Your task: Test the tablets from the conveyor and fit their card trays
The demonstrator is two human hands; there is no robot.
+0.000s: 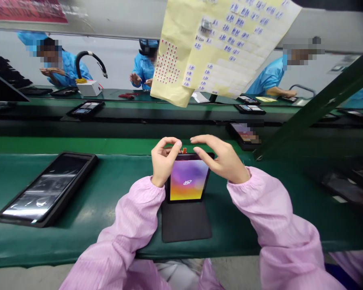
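A tablet (189, 179) stands upright with its screen lit in purple, orange and yellow and a white logo in the middle. In front of its lower edge lies a flat dark grey pad (186, 223). My left hand (165, 159) is at the tablet's upper left corner, thumb and forefinger pinched; whatever they hold is too small to make out. A small orange tab (184, 150) shows just above the top edge, between the hands. My right hand (220, 157) hovers by the upper right corner, its thumb and forefinger apart with nothing between them.
A large dark-screened device in a black tray (50, 187) lies on the green table mat (115, 225) at left. Yellow handwritten sheets (199, 52) hang above. A green post (314, 108) slants at right. More devices (86, 108) and several people in blue are across the line.
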